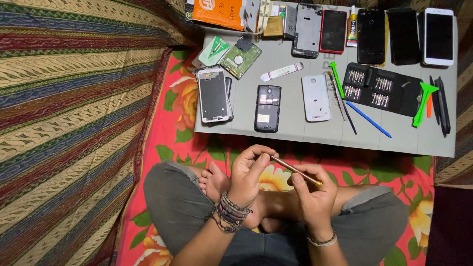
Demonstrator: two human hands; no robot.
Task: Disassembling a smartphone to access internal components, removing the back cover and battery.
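Both hands grip copper screwdriver (pixel 295 171) over lap: left hand (pixel 248 172) pinches tip end, right hand (pixel 313 194) clasps handle. Black phone (pixel 268 108), back off, lies untouched at mat (pixel 295 135) near edge.

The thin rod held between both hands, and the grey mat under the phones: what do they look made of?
The rod looks like metal with a coppery, satin finish; it catches a bright glint along its length. The mat looks like matte rubber or silicone, flat and glare-free, though stiff fabric can't be ruled out.

Floral red sheet (pixel 182 143) underfoot; striped woven cloth (pixel 69 123) on left; grey mat (pixel 295 130) ahead; light dim.
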